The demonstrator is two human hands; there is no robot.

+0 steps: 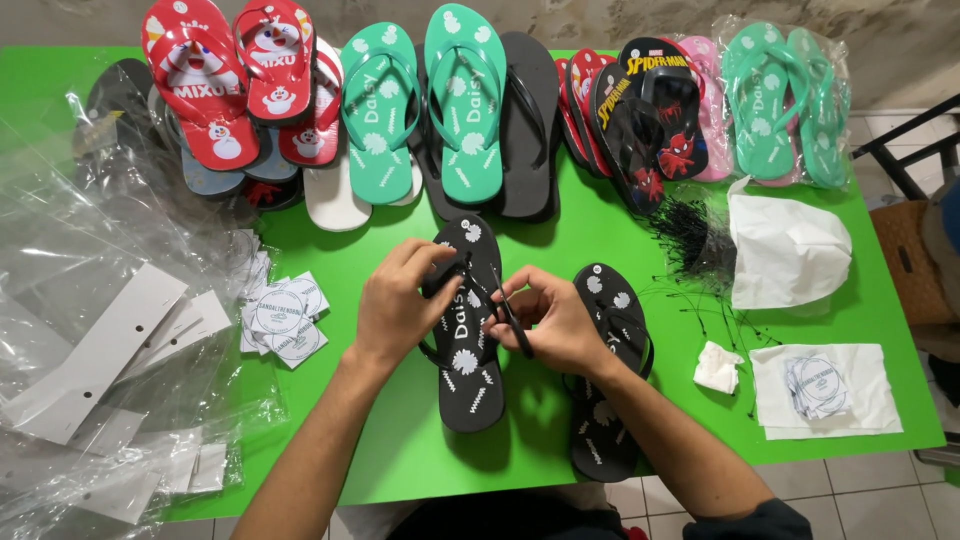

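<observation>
left hand (395, 300) grips black sandal (468, 350) strap | right hand (550, 320) pinches thin black tie (512, 322) at strap | second black sandal (608, 370) right of it, apparently untagged | round tags (282, 315) left, on green desk (380, 440)

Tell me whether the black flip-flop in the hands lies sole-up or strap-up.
Strap-up. The black flip-flop lies flat on the green table, its printed footbed facing up, while the left hand and right hand work at its strap.
</observation>
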